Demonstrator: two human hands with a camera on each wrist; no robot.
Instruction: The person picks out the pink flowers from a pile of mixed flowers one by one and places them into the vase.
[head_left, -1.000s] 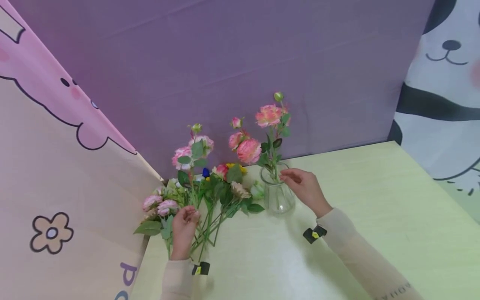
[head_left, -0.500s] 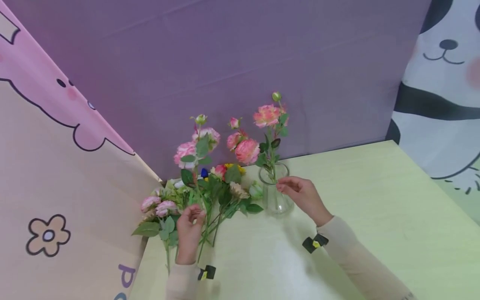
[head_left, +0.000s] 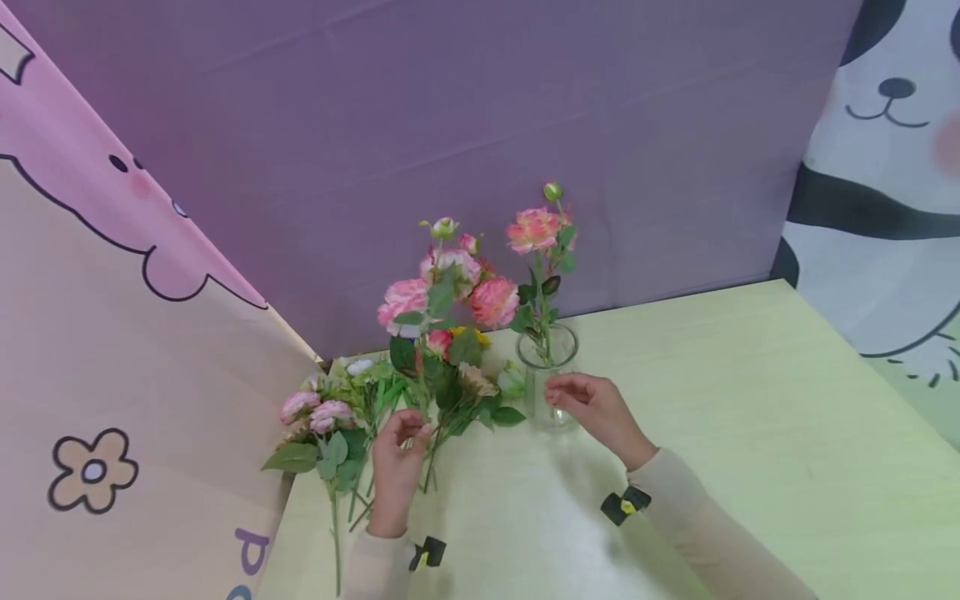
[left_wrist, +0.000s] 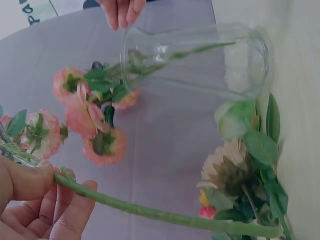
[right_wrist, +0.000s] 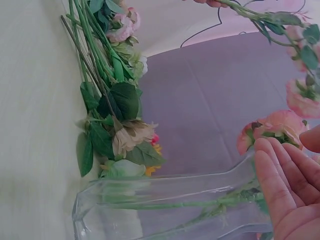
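My left hand [head_left: 396, 475] pinches the green stem [left_wrist: 145, 212] of a pale pink flower spray [head_left: 405, 302] between thumb and fingers. The spray stands upright, its blooms and a bud above the hand, its bare cut end sticking out below. To the right is a clear glass vase [head_left: 534, 390] holding coral-pink flowers [head_left: 495, 302], their stems visible through the glass. My right hand [head_left: 596, 417] is beside the vase, just in front of its upper wall, with nothing in its fingers. The right wrist view shows those fingers [right_wrist: 280, 175] relaxed and nearly straight near the vase's mouth.
Several loose flowers with leaves [head_left: 450, 392] lie left of the vase, including a beige bloom [left_wrist: 225, 167]. Pink flowers [head_left: 330, 415] lie near the table's left edge. A purple cloth wall [head_left: 637, 167] rises behind the pale table [head_left: 712, 400].
My left hand has carried the pale pink spray rightward, toward the vase, and its blooms now overlap the coral ones. My right hand has lowered slightly from the vase's rim.
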